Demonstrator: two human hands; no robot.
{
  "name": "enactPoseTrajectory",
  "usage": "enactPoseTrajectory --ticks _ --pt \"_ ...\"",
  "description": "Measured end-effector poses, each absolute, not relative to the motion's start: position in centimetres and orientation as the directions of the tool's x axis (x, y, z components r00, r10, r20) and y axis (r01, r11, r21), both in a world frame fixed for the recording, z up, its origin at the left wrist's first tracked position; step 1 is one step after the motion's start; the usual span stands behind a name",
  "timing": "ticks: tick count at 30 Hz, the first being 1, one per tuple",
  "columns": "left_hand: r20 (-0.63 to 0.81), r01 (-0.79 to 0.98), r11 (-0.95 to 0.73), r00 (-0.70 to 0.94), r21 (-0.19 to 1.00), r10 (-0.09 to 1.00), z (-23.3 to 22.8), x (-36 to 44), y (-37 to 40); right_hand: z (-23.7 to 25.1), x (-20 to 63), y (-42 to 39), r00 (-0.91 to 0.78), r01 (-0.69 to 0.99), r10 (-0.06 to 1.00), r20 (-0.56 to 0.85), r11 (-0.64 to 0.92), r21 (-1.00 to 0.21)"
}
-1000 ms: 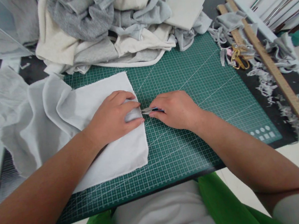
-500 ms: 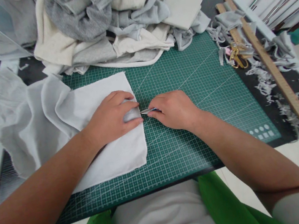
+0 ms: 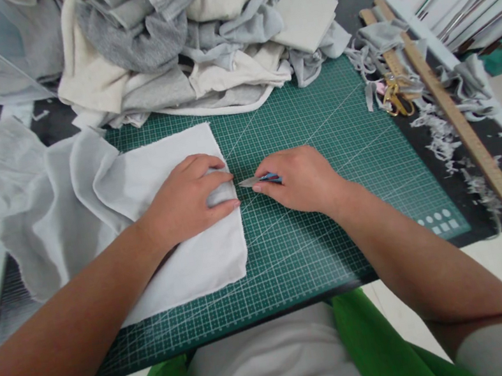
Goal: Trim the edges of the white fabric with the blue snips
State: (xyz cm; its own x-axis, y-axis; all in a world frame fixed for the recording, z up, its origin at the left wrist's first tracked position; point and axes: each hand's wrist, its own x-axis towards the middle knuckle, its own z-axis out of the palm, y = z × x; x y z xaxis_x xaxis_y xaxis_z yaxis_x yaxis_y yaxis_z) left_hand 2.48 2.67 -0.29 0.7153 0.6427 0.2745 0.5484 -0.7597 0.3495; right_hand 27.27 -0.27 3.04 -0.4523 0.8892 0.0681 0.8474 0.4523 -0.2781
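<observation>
A piece of white fabric (image 3: 205,261) lies flat on a green cutting mat (image 3: 318,241), its right edge slightly frayed. My left hand (image 3: 189,195) rests on this fabric with fingers and thumb spread, fingertips at the right edge. Just to the right, above the mat, my right hand (image 3: 300,179) is closed round a small blue-handled cutting tool (image 3: 271,178). Its pointed metal blade aims left at the fabric edge, a short gap away. Most of the handle is hidden in my palm. Light grey folds of cloth (image 3: 63,201) lie at the fabric's left.
A high heap of grey and cream cloths (image 3: 187,44) covers the back of the mat. On the right are a long wooden ruler (image 3: 469,130), gold-handled scissors (image 3: 396,101) and thread scraps (image 3: 438,132). The table's front edge runs close to my body.
My right hand has drawn back to the right with the cutting tool, so its tip has come away from the fabric edge. My left hand stays in place.
</observation>
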Motion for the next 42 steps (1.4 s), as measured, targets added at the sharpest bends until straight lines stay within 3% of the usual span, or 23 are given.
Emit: enactPoseTrajectory --ticks 24,42 --pt "0.29 0.536 -0.777 0.726 0.331 0.624 -0.2 2.3 2.7 2.7 26.7 -0.5 -0.527 0.818 0.85 0.002 0.508 -0.272" --pt "0.25 0.549 -0.776 0.741 0.31 0.624 0.1 2.4 2.7 3.2 26.0 -0.9 -0.511 0.849 0.86 -0.015 0.501 -0.167"
